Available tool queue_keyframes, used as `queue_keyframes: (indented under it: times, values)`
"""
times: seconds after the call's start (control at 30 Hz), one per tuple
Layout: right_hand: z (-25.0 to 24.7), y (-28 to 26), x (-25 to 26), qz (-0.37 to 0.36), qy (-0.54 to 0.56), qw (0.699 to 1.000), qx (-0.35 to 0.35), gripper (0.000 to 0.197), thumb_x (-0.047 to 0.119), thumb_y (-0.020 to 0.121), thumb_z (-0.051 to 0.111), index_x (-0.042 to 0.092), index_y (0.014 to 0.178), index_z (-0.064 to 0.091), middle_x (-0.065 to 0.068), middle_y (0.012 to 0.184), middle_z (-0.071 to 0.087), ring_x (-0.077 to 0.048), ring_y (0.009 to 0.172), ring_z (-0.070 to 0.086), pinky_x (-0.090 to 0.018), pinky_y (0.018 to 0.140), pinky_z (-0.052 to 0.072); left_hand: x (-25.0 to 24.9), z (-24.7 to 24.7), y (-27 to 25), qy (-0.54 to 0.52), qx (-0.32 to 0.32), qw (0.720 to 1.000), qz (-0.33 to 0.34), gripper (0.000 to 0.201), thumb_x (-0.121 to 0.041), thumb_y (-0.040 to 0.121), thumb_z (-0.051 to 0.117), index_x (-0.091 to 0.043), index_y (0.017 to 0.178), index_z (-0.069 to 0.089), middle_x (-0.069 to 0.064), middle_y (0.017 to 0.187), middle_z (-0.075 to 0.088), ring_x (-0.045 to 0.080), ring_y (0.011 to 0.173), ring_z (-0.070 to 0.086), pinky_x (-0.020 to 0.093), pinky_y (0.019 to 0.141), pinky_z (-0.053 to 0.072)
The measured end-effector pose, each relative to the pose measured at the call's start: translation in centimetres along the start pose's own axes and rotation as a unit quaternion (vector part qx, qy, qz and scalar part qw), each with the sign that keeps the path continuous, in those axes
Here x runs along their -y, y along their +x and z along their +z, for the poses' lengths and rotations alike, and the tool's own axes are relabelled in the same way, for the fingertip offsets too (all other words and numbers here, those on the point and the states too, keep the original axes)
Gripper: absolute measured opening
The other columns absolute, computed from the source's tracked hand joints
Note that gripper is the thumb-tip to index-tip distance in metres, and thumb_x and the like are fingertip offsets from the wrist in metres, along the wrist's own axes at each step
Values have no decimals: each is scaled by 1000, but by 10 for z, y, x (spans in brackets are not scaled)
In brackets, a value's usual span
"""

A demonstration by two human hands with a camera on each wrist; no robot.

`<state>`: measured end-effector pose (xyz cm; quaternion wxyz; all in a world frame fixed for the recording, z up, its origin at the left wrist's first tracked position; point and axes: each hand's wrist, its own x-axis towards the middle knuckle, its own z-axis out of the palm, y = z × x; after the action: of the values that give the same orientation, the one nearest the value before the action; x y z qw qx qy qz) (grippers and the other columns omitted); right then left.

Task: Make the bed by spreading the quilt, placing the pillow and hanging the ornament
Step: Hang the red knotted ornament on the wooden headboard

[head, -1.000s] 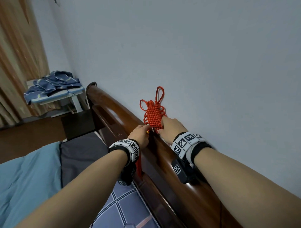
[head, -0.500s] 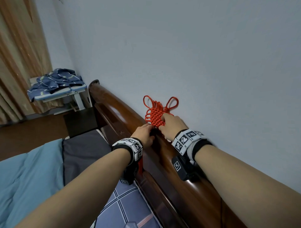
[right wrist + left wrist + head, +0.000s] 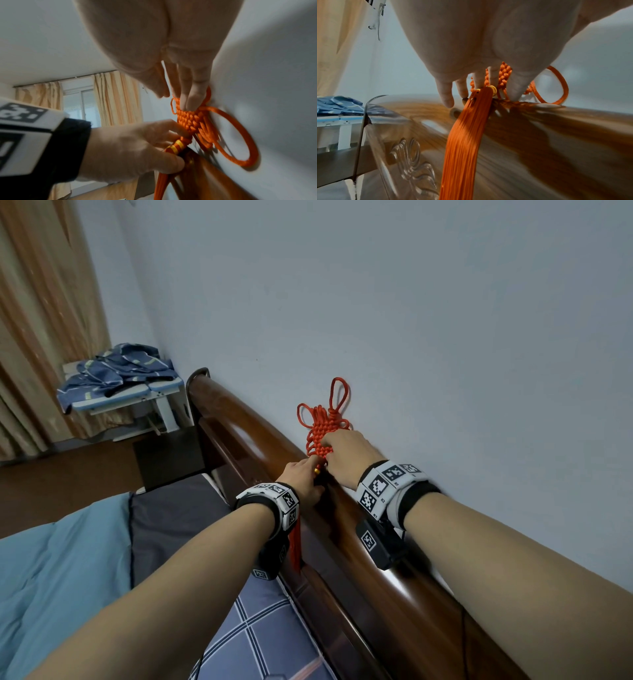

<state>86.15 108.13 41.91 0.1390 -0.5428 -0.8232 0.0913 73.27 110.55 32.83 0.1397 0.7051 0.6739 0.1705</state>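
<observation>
We hold the red woven-cord knot ornament (image 3: 322, 436) against the wall atop the glossy brown wooden headboard (image 3: 246, 433): right hand (image 3: 346, 457) pinching the weave, left hand (image 3: 301, 481) gripping the tassel neck. We should seat it before either grip lets go.

tassel (image 3: 295, 546) end hidden, perhaps behind wristband (image 3: 274, 501)
</observation>
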Motion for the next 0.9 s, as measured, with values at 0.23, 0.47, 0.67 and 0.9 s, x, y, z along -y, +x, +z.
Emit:
queue_keyframes:
  times: [0.23, 0.47, 0.67, 0.9]
  values:
    - [-1, 2, -8, -34, -55, 998, -22, 49, 15, 90, 59, 15, 138, 46, 5, 159, 23, -30, 122, 56, -44, 101, 48, 2, 0, 2, 4, -5, 1000, 7, 62, -22, 83, 63, -19, 141, 42, 9, 141, 50, 36, 130, 43, 42, 109, 35]
    - [1, 7, -3, -39, -48, 998, -27, 47, 17, 90, 58, 18, 135, 47, 1, 155, 29, -28, 121, 56, -46, 98, 51, 6, 1, -4, -14, -24, 1000, 6, 64, -20, 83, 63, -18, 142, 40, 11, 139, 50, 35, 128, 46, 42, 108, 40]
    - [4, 3, -1, -53, -46, 997, -35, 45, 16, 91, 57, 16, 135, 46, -2, 151, 33, -29, 119, 57, -44, 98, 52, 5, -1, -7, -24, -30, 999, 5, 65, -23, 85, 63, -18, 143, 37, 10, 140, 49, 31, 129, 46, 42, 108, 41]
    - [6, -2, -1, -47, -33, 998, -34, 43, 19, 91, 58, 18, 132, 47, -1, 145, 37, -29, 118, 57, -47, 96, 52, 5, -3, -15, -30, -33, 999, 15, 66, -23, 86, 63, -20, 145, 36, 10, 145, 45, 31, 133, 43, 43, 110, 39]
